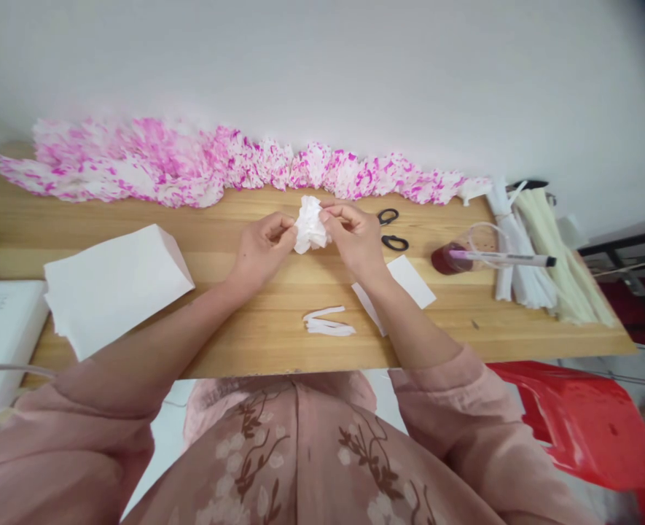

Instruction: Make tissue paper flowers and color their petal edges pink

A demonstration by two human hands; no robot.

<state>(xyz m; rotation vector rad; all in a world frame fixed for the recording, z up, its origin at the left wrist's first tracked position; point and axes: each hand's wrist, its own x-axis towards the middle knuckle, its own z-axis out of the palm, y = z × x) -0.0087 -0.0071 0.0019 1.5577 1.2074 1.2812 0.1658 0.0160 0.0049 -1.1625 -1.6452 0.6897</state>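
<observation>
Left hand point(264, 246) and right hand point(358, 235) hold ruffled white paper point(310, 226) in narrow pinches above the table point(267, 328), back from its front edge. Scissors point(386, 239) close at right; paper stack point(117, 286) farther left.

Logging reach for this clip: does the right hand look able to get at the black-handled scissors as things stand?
Probably yes: the scissors lie by the right hand, handles uncovered, though that hand holds the crinkled white piece and would likely have to let go first.
</observation>
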